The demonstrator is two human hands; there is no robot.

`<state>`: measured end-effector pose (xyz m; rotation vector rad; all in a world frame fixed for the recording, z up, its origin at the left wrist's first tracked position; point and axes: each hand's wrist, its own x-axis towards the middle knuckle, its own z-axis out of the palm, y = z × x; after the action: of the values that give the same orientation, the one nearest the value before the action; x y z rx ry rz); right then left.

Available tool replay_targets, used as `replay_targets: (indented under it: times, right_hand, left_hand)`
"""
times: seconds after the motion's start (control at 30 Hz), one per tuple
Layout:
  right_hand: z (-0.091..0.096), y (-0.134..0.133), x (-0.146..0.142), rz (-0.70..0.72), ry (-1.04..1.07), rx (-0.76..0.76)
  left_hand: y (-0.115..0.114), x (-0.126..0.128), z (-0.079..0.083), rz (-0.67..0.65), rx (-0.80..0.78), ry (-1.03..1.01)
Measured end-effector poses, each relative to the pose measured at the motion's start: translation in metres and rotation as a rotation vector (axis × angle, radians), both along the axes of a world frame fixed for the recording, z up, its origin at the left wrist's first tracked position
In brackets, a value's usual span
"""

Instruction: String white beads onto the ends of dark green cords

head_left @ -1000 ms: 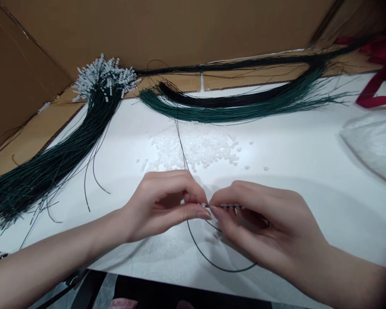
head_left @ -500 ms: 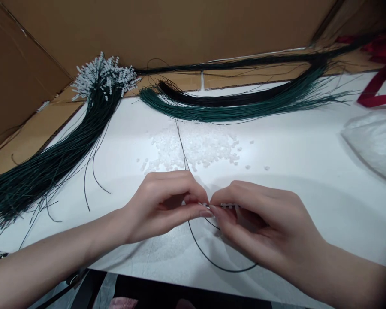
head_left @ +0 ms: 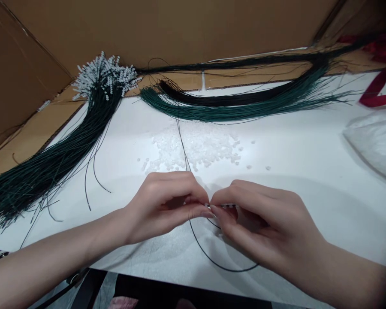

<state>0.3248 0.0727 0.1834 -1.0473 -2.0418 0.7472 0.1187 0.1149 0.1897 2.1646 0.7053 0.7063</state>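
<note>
My left hand [head_left: 167, 204] and my right hand [head_left: 260, 225] meet fingertip to fingertip low over the white table [head_left: 309, 171]. Both pinch a thin dark green cord [head_left: 218, 264] that loops below them and runs up between them to the far bundle. A short row of small white beads [head_left: 229, 206] sits on the cord under my right fingers. Behind the hands lies a scatter of loose white beads [head_left: 196, 148].
A thick bundle of green cords with white beaded ends [head_left: 104, 77] lies at the left. Plain green and black cords [head_left: 238, 105] curve across the back. A clear plastic bag [head_left: 373, 141] sits at the right, red ribbon [head_left: 378, 92] behind it. Cardboard walls [head_left: 167, 30] enclose the back and left.
Almost nothing differs. The visible row of beads under my right fingers looks slightly shorter than a second ago; both hands stay in place.
</note>
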Motion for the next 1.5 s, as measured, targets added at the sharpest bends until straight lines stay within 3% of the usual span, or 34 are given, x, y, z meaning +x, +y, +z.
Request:
replay_targets:
  times: [0.33, 0.57, 0.87, 1.2, 1.5]
  right_hand:
    - [0.003, -0.002, 0.002, 0.076, 0.111, -0.243]
    - [0.003, -0.001, 0.001, 0.103, 0.097, -0.248]
    - [0.002, -0.001, 0.001, 0.055, 0.149, -0.371]
    - [0.001, -0.001, 0.0, 0.006, 0.014, -0.179]
    - [0.003, 0.001, -0.001, 0.039, -0.017, -0.207]
  left_hand:
    - [-0.002, 0.002, 0.001, 0.031, 0.017, 0.037]
    - [-0.003, 0.005, 0.001, 0.04, -0.011, 0.041]
    - [0.002, -0.003, 0.016, 0.01, -0.021, 0.076]
    - [0.002, 0.001, 0.011, -0.043, 0.108, 0.137]
    - [0.004, -0.002, 0.011, -0.069, 0.079, 0.158]
